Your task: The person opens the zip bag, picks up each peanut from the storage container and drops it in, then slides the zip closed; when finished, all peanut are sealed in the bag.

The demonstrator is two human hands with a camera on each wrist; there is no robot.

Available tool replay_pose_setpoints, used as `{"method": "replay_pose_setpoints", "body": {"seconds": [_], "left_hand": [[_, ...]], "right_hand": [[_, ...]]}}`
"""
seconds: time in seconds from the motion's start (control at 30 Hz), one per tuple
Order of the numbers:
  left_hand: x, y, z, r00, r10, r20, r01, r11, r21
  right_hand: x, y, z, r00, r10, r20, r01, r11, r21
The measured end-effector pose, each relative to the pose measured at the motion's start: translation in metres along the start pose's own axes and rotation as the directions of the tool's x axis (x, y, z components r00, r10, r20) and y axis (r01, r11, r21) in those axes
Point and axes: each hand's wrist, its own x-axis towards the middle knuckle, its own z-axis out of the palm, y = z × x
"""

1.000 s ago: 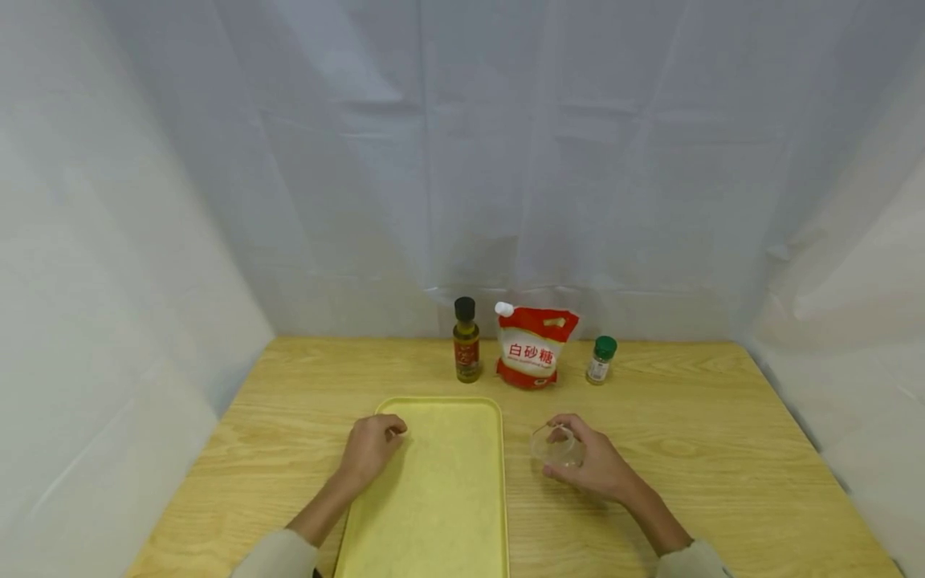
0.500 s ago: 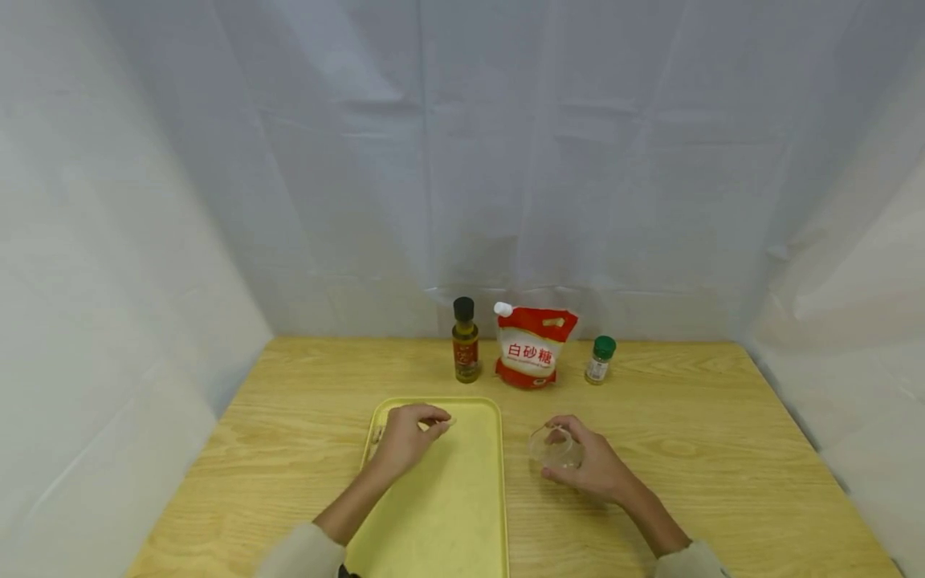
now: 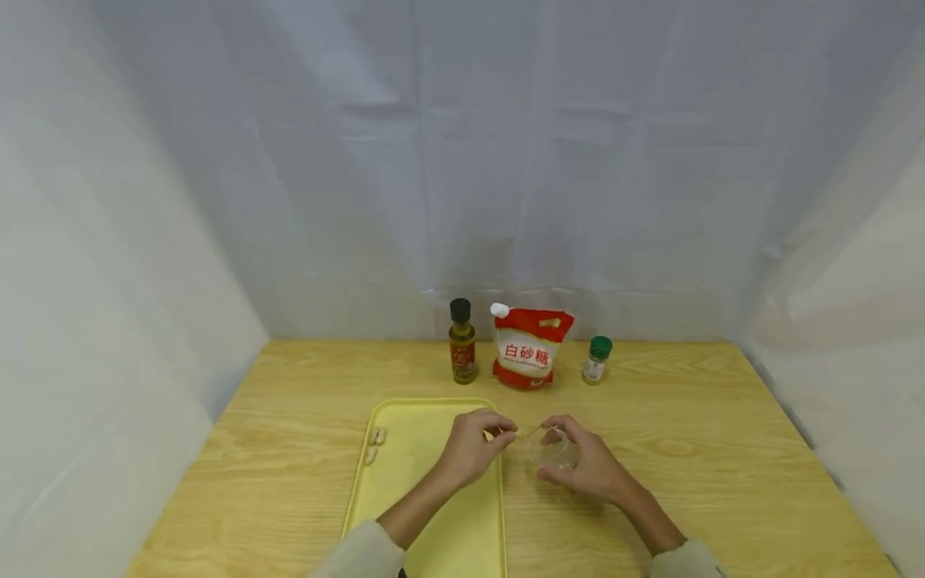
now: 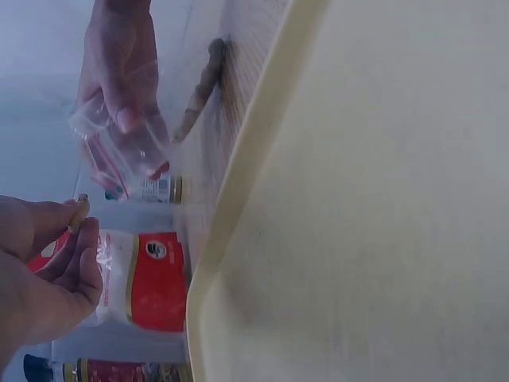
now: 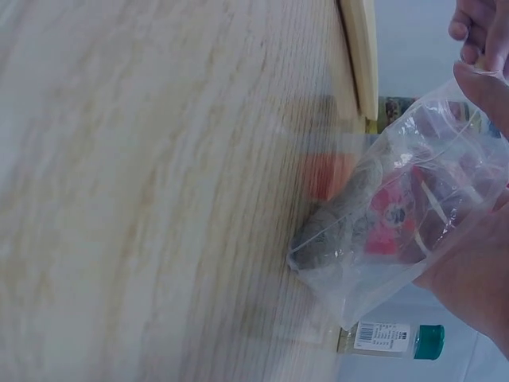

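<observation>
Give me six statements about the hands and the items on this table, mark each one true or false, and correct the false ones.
1. The left hand pinches a peanut; the right hand holds a clear plastic bag. True.
2. The bottle, pouch and jar stand toward the back of the table. True.
3. In the head view, the jar stands left of the bottle. False: it stands right of it, past the pouch.
4. Loose peanuts lie on the tray near its left edge. True.
5. The clear plastic bag is over the tray. False: it is beyond the tray's right edge.
6. The pouch is capped in green. False: its cap is white.
</observation>
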Motion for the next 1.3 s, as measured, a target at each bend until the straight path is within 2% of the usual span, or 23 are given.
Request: {"method": "replay_pose_setpoints", "body": {"seconds": [0.3,0.53,0.83,1.03,1.3], "left_hand": [[0.004,0.005,0.019,0.999,0.007,0.049,-0.004,0.999,-0.052],[0.001,0.003,0.018,0.998,-0.006,0.070,0.013,0.995,-0.100],[-0.008,-0.012,-0.003,1.000,0.010,0.027,-0.008,0.996,-0.085],[-0.016,-0.029,-0.020,1.000,-0.015,0.002,0.015,0.999,-0.037],[-0.027,-0.052,-0.047,0.995,-0.086,-0.055,0.088,0.996,0.033]], "right_hand": [[0.000,-0.001,0.000,1.000,0.018,0.008,-0.018,0.999,0.034],[0.000,-0.002,0.000,1.000,0.017,0.019,-0.018,0.999,0.031],[-0.001,0.001,0.001,1.000,0.006,-0.010,-0.006,1.000,0.000],[-0.002,0.001,0.001,0.999,0.034,-0.012,-0.034,0.999,0.030],[-0.001,0.001,0.001,0.999,0.040,-0.010,-0.040,0.999,0.018]]}}
